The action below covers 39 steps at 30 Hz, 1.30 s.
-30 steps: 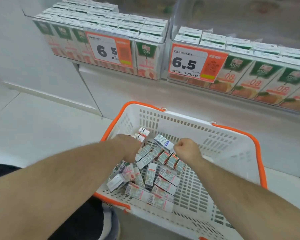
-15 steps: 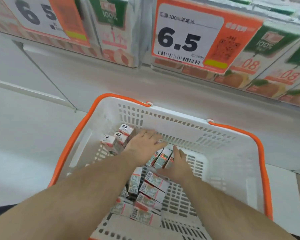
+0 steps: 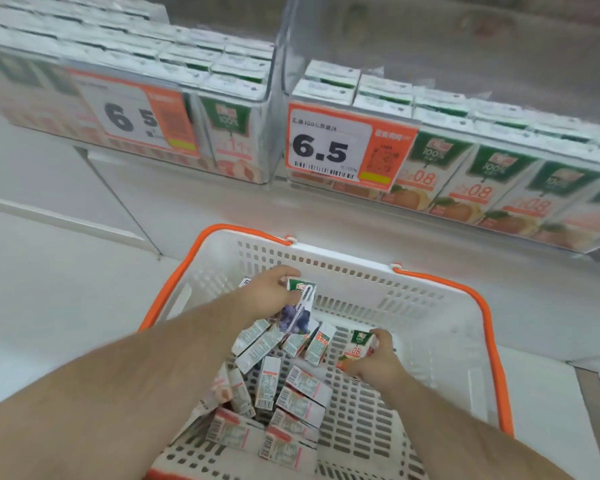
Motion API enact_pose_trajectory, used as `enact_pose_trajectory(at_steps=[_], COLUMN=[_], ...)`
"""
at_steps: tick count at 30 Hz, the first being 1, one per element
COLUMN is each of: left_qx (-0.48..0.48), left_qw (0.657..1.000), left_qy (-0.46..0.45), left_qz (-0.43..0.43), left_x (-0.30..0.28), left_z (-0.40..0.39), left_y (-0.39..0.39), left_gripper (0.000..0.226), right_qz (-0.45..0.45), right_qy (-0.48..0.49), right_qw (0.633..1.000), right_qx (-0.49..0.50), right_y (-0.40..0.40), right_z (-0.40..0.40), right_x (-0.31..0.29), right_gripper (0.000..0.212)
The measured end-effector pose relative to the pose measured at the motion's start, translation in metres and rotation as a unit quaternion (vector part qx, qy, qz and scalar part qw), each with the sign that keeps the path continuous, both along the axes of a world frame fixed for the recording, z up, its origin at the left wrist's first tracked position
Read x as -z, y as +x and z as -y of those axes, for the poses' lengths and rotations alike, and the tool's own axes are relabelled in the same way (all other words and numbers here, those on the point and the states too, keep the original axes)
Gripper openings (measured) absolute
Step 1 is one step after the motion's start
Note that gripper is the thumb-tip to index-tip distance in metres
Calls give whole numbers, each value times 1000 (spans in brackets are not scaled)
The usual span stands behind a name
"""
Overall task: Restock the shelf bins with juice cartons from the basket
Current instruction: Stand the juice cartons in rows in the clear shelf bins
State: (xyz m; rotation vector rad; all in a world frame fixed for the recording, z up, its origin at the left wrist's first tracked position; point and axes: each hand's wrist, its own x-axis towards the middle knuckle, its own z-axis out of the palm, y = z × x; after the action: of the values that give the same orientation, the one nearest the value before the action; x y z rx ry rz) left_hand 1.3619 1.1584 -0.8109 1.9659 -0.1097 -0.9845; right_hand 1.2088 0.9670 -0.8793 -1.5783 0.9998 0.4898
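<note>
step: pick phase, both hands down in the white slotted plastic basket with orange rim, each on a carton, none shelved yet by the look of it
left hand: fingers curled round a small juice carton with green top and blueberry print, lifted clear of the pile, straw side facing the camera
right hand: fingers and thumb pinch a small juice carton with green top and orange "08" print, low at the right edge of the pile, likely just coming off the basket floor
stock: loose heap of small white-and-red juice cartons lying flat and crossed, left-centre of the basket; right half of the basket floor is bare slots
targets: left clear plastic shelf bin holds peach-print cartons, right clear plastic shelf bin holds orange "08" cartons, both far, above the basket
next: my read, the "08" carton goes to the right bin, standing upright with print forward in the open space behind the rows; no blueberry bin is in view, so the left carton needs a match before placing
obstacles: bin front walls and the orange-and-white "6.5" price tag sit across the approach, so cartons need to go up and over the lip; left bin looks packed full
risk: tipping neighbouring cartons when slotting in
</note>
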Motion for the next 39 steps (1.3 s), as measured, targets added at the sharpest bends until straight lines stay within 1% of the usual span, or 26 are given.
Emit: enact_pose_trajectory(at_steps=[2,5,8,11,13,17,21,23,25,27,28,30,31,33,35,37,39], left_qx=[-44,-97,-132,-148,-148,-161,-165,-158,-141,-110,-89,-24,23,109,153,153,126], left_qw=[993,966,938,920,911,909,914,926,948,971,979,986,984,970,955,943,938], left_qy=[-79,-189,-265,-315,-334,-331,-325,-300,-255,-205,-183,-132,-105,-66,-66,-92,-113], left_qz=[-74,-147,-181,-183,-192,-197,-177,-167,-127,-63,-14,96,144,206,247,281,304], left_x=[-27,-67,-102,-143,-168,-202,-210,-209,-206,-204,-205,-208,-210,-215,-218,-220,-221], left_z=[2,7,13,12,9,0,-4,-4,-3,-2,-2,0,1,4,8,12,16], left_y=[-2,-12,-19,-32,-40,-49,-44,-41,-40,-40,-41,-44,-47,-53,-56,-59,-58], left_gripper=[39,38,37,30,28,28,30,32,22,10,10,21,25,28,31,32,29], right_qz=[19,52,99,156,187,236,297,329,355,366,369,382,393,418,439,455,466], right_qy=[20,22,-4,-12,-13,-29,-32,-46,-63,-83,-96,-119,-126,-137,-150,-165,-189], right_qw=[1000,997,988,976,967,952,935,925,916,910,908,900,894,883,870,856,841], right_qx=[-1,-46,-121,-151,-170,-195,-192,-185,-177,-175,-175,-175,-173,-167,-169,-183,-200], right_y=[2,11,22,24,22,14,5,2,2,3,5,7,7,6,6,8,12], right_z=[6,9,7,3,2,4,3,1,0,0,0,-1,-1,-2,-3,-6,-8], right_x=[-25,-76,-132,-186,-218,-269,-300,-306,-307,-306,-306,-308,-310,-314,-315,-315,-315], right_gripper=[89,86,80,71,65,55,51,53,62,78,86,99,102,102,100,99,98])
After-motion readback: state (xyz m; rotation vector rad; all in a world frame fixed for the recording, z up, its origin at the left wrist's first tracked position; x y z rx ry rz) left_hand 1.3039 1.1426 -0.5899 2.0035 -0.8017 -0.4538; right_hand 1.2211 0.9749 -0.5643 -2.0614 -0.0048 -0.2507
